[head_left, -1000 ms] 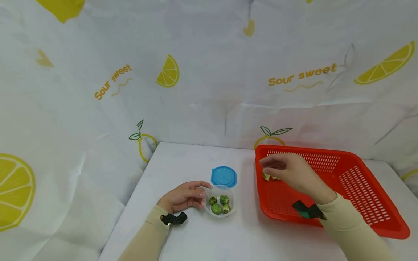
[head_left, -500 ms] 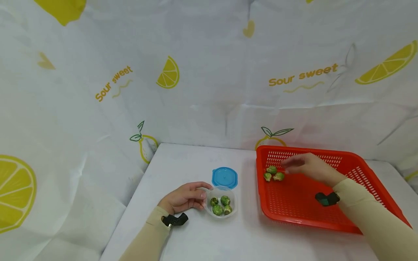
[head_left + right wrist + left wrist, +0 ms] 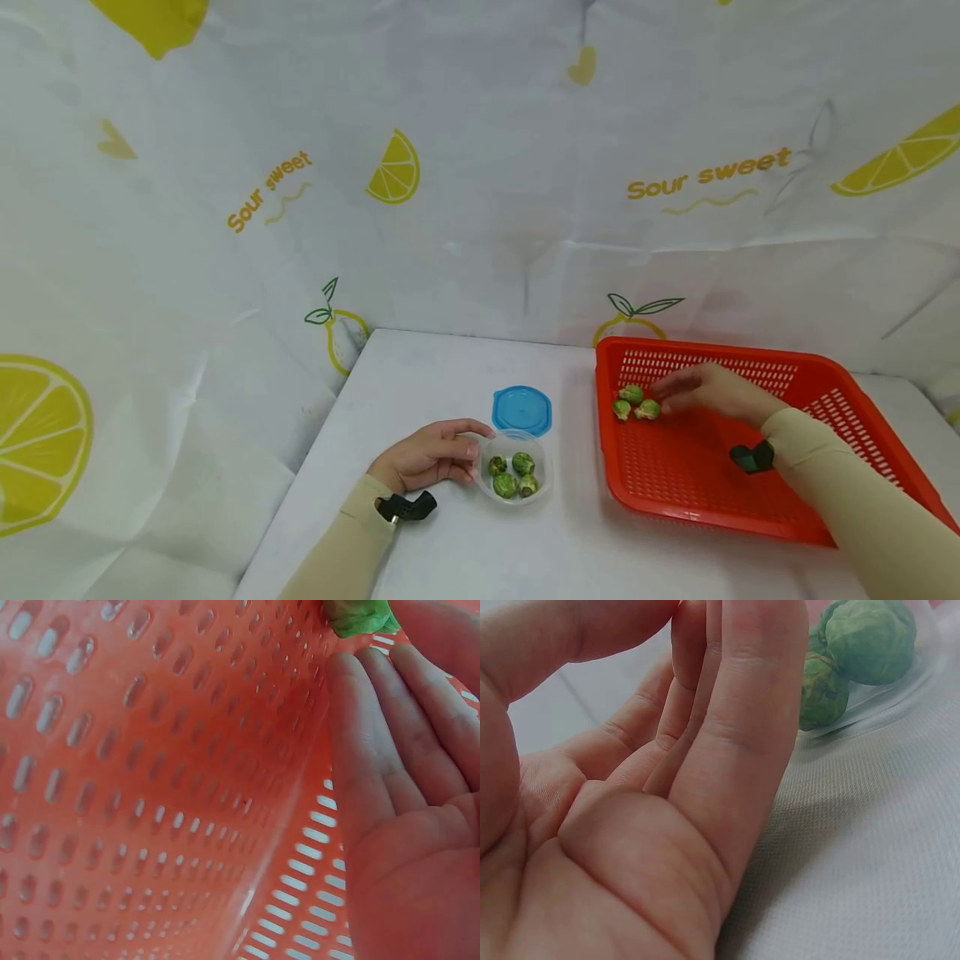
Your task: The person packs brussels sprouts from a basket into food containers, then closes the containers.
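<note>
Four sprouts (image 3: 513,474) lodged in clear tub (image 3: 542,485), steadied by left hand (image 3: 426,455), fingers relaxed. Three sprouts (image 3: 634,402) left in red basket (image 3: 757,508); right hand (image 3: 708,392) slack, empty, reaching. Blue lid (image 3: 522,410) off.

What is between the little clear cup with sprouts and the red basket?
Only bare white table lies between the clear cup and the red basket, seen from the head camera.

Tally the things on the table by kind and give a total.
Brussels sprouts in the clear container: 4
Brussels sprouts in the red basket: 3
Clear container: 1
Blue lid: 1
Red basket: 1
Total: 10
</note>
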`<state>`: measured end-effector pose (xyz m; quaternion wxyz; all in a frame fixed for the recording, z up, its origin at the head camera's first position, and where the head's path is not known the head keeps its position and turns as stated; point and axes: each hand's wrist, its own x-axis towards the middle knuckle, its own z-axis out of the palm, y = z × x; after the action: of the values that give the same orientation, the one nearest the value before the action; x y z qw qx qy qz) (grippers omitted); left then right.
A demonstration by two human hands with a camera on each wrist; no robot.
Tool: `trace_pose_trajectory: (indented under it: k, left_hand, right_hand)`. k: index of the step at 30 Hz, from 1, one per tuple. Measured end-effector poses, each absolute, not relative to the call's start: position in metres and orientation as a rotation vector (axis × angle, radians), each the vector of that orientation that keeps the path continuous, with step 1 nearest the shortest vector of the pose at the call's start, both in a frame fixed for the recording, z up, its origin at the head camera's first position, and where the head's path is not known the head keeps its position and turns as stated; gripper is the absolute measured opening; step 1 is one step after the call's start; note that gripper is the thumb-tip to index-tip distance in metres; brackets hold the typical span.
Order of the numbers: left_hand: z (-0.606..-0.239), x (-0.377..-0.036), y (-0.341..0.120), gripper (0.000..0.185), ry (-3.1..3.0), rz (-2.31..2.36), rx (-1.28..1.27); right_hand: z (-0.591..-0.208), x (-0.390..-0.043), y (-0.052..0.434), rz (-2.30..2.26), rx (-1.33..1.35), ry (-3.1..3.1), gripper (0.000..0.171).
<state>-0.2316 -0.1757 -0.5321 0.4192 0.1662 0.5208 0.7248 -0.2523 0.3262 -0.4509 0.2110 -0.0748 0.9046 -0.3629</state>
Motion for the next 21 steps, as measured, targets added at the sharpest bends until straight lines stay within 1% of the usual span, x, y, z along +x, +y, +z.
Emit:
trace_pose_trajectory:
  k: [8,21]
  left_hand:
    - [-0.5316,-0.231,-0.1739,0.039,1.305,1.82,0.415]
    - [-0.5311,-0.2314,-0.1742,0.038,1.298,1.818,0.404]
  right_hand:
    - [-0.4545,-0.2558,0.3264,-1.0,-0.257,2.493,0.041]
    - [-0.4589,-0.2606,0.3203,-0.953,-0.21,2.51,0.041]
